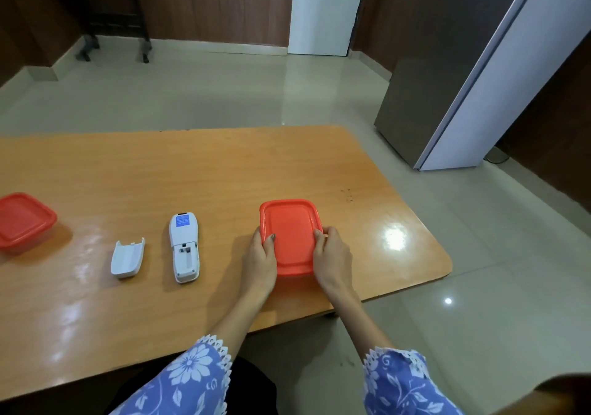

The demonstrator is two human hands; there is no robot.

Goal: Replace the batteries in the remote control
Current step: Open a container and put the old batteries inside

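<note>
A white remote control lies face down on the wooden table, its battery compartment uncovered and looking empty. Its white battery cover lies apart, just to the left. To the right stands a red-lidded box. My left hand grips the box's left side with the thumb on the lid. My right hand holds its right side. The lid is on the box, so what is inside is hidden. No batteries are in view.
A second red-lidded box sits at the table's left edge. The table's rounded right corner is close to my right hand. A grey refrigerator stands on the tiled floor beyond.
</note>
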